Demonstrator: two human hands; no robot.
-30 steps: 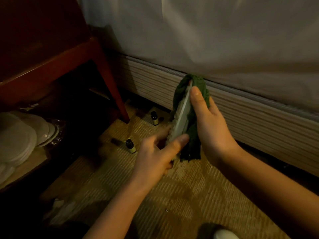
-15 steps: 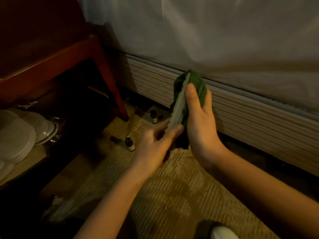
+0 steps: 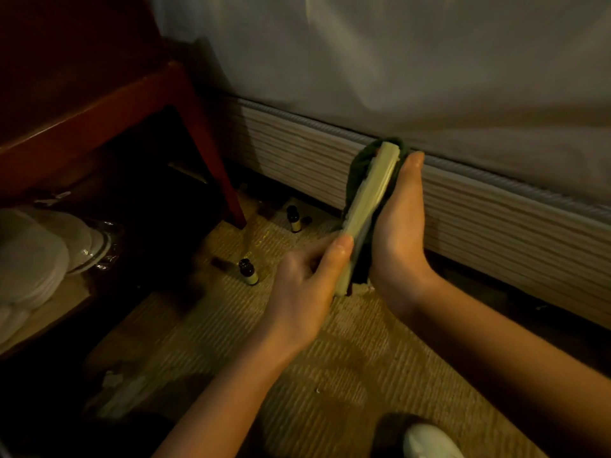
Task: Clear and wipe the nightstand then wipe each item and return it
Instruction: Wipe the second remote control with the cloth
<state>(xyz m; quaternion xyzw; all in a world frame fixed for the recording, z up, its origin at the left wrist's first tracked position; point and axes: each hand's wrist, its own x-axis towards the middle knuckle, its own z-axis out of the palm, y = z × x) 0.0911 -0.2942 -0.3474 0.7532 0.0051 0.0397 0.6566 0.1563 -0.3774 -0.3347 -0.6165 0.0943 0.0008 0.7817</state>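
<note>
Floor: ribbed tan carpet [image 3: 330,375]. Two small dark bottles with pale labels stand on it, one near the red nightstand leg [image 3: 211,160] at [image 3: 293,219], the other nearer and left at [image 3: 248,272]. Nightstand lower shelf [image 3: 49,312], left: stack of white round pads [image 3: 29,259] in clear wrap. Bed base [image 3: 496,209] runs along the far right.

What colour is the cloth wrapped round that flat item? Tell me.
Dark green cloth, seen in the head view, the only one.

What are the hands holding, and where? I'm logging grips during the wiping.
The left hand pinches the flat pale item at its near end; the right hand holds the green cloth against its side.
</note>
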